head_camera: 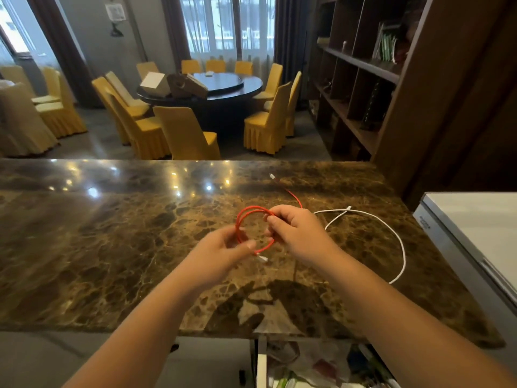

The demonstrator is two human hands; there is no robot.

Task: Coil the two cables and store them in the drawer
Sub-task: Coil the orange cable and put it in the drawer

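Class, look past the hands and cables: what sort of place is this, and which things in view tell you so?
Probably a restaurant's private dining room: a round dining table ringed by yellow-covered chairs, seen across a marble counter beside dark wooden display shelving.

Head cam, fwd-down over countertop (112, 247), close.

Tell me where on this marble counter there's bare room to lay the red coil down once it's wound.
The counter is bare left of the left hand, out to the far edge. Right of the right hand is crowded: the white cable loops there, and the red cable trails its tail behind the hands.
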